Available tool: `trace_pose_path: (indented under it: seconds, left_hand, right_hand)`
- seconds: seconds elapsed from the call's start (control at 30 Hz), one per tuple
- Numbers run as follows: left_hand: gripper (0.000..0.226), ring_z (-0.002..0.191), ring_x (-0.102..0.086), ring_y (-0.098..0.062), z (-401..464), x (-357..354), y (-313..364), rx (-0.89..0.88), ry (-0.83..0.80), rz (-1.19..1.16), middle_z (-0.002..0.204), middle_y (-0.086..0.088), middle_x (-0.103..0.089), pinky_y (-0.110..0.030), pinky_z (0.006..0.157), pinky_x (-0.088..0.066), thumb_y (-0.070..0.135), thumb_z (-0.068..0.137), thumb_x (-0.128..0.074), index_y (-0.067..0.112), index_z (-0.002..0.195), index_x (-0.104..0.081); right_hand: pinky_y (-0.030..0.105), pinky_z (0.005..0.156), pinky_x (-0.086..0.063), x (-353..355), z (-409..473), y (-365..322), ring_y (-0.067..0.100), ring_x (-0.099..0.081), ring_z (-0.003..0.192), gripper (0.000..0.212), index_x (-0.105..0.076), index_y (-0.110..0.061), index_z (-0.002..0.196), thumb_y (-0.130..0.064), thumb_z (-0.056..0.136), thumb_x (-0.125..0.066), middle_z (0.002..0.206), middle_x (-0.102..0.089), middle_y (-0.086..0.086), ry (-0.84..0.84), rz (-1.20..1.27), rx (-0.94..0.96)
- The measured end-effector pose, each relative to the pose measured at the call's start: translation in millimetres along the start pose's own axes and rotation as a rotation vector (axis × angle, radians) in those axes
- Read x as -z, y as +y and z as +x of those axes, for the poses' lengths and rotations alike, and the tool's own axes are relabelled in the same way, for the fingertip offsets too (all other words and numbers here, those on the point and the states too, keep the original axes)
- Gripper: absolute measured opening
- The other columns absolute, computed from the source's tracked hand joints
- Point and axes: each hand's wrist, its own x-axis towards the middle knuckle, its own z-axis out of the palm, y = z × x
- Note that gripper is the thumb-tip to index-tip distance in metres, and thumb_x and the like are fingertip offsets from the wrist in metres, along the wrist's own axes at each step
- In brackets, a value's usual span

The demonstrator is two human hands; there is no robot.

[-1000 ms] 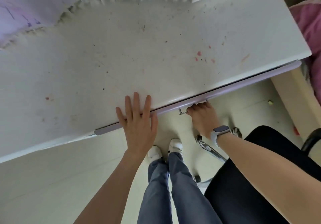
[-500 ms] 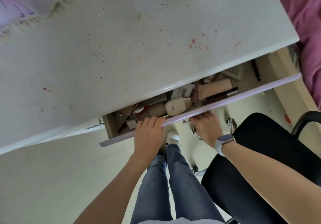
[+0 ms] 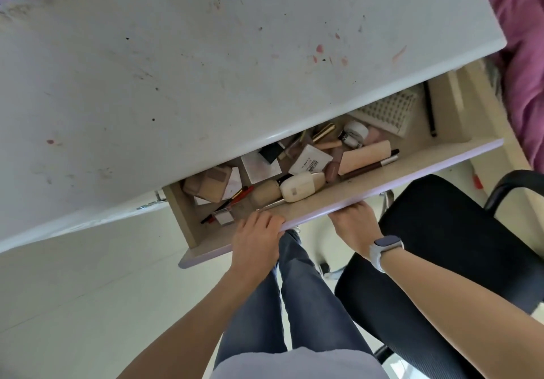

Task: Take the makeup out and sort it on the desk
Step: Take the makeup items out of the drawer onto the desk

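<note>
At six o'clock on the lavender drawer front (image 3: 397, 177), left hand (image 3: 256, 239) fingers (image 3: 269, 220) curl over its top edge, right hand (image 3: 354, 225) grips from beneath, fingers hidden; makeup (image 3: 297, 169) jumbled inside the open drawer, twelve o'clock of both hands, under the stained white surface (image 3: 206, 69).

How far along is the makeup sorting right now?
Done: the drawer is pulled open, makeup exposed. In hand: left hand grips the drawer's front edge; right hand holds it from beneath. Left: everything. No makeup on the desk yet.
</note>
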Motion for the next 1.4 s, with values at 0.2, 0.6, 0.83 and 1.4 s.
trace_pose_path:
  seconds: [0.2, 0.6, 0.83, 1.4]
  left_hand:
    - [0.024, 0.053, -0.057, -0.02, 5, -5, -7, -0.08, -0.053, 0.032, 0.061, -0.002, -0.059, -0.022, 0.043, -0.043, 0.007, 0.053, -0.083, 0.012, 0.069, -0.065]
    - [0.021, 0.064, -0.06, -0.021, 6, -8, -12, -0.014, -0.096, -0.106, 0.073, -0.002, -0.063, -0.026, 0.047, -0.047, 0.011, 0.061, -0.079, 0.012, 0.077, -0.066]
    - [0.034, 0.095, -0.053, -0.018, 11, -12, -23, 0.151, -0.21, -0.22, 0.101, 0.0, -0.06, -0.028, 0.077, -0.043, 0.043, 0.083, -0.061, 0.015, 0.102, -0.063]
    - [0.05, 0.133, -0.025, -0.03, 75, -47, -34, 0.323, -0.318, 0.23, 0.144, -0.012, -0.031, -0.043, 0.103, -0.027, 0.015, 0.087, -0.05, 0.011, 0.135, -0.038]
  right_hand:
    - [0.032, 0.068, -0.052, -3, -27, 10, 0.026, -0.066, 0.067, 0.025, -0.072, -0.007, 0.083, 0.002, 0.06, -0.074, 0.075, -0.071, 0.006, 0.222, 0.144, 0.048]
    - [0.038, 0.064, -0.049, 27, 0, 11, 0.03, -0.06, 0.073, 0.019, -0.066, -0.005, 0.085, -0.013, 0.087, -0.049, 0.082, -0.064, 0.01, 0.161, 0.327, 0.085]
    - [0.041, 0.106, -0.027, 22, 71, 9, 0.023, -0.03, 0.13, 0.045, -0.045, -0.025, 0.132, -0.028, 0.088, -0.053, 0.138, -0.044, -0.003, -0.247, 0.415, -0.052]
    - [0.043, 0.092, -0.034, 24, 65, 27, 0.028, -0.041, 0.118, 0.042, -0.045, -0.021, 0.127, -0.036, 0.088, -0.053, 0.126, -0.042, 0.007, -0.315, 0.317, -0.083]
